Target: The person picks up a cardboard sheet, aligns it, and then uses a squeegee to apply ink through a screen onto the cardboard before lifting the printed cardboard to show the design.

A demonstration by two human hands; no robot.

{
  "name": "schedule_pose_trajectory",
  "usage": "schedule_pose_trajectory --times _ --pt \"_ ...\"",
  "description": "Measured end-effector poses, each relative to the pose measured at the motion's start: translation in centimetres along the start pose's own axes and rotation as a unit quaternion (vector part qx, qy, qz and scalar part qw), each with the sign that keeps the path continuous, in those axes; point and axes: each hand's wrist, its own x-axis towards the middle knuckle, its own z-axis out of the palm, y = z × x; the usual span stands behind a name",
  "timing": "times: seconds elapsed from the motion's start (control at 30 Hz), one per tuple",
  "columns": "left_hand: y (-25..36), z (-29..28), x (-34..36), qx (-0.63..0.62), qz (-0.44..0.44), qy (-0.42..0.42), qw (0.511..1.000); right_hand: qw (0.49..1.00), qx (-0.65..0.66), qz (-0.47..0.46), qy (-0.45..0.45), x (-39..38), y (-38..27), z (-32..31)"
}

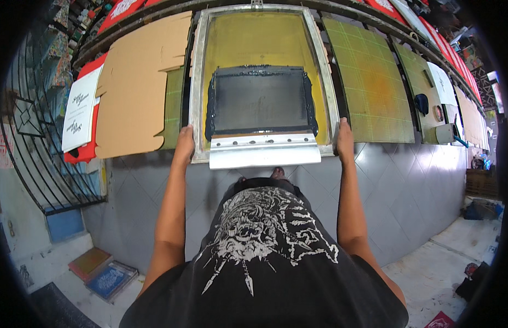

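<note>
A screen printing frame [198, 82] with a metal rim lies in front of me. My left hand [183, 145] is closed on its left edge near the front corner, and my right hand [345, 141] grips the opposite edge at about the same height. Inside the rim the mesh [256, 41] is yellow-green at the far part. Dark ink [259, 101] covers a rectangle in the nearer part, thicker along its borders. Across the near end rests a squeegee [265, 152] with a silvery metal holder, untouched by either hand. What lies under the frame is hidden.
A cut cardboard sheet [139, 82] covers the board to the left, beside white printed fabric [79, 115] on red cloth. Green gridded boards [369, 82] continue to the right, with a white container [444, 134]. Smaller frames [111, 279] lie on the floor at lower left.
</note>
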Motion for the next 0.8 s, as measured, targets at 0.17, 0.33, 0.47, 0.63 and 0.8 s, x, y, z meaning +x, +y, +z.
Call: schedule_pose_trajectory --times 0.17,0.33,0.47,0.63,0.8 --pt "0.7 -0.9 -4.7 0.1 0.002 0.067 0.993 0.955 -0.137 -0.257 -0.054 -5.9 -6.8 -4.3" --pt "-1.6 1.0 -5.2 0.099 0.131 0.148 0.975 0.873 -0.224 -0.374 -0.216 -9.5 -9.8 -2.7" --pt "-0.7 2.1 -5.3 0.085 0.152 0.183 0.967 0.86 -0.26 -0.396 -0.192 -8.7 -8.0 -0.8" --pt "-0.1 2.1 -5.5 0.086 0.176 0.161 0.967 0.85 -0.277 -0.399 -0.203 -8.1 -9.5 -1.4" --pt "-0.1 2.3 -5.5 0.114 0.179 0.189 0.959 0.867 -0.262 -0.357 -0.227 -6.3 -11.8 -2.2"
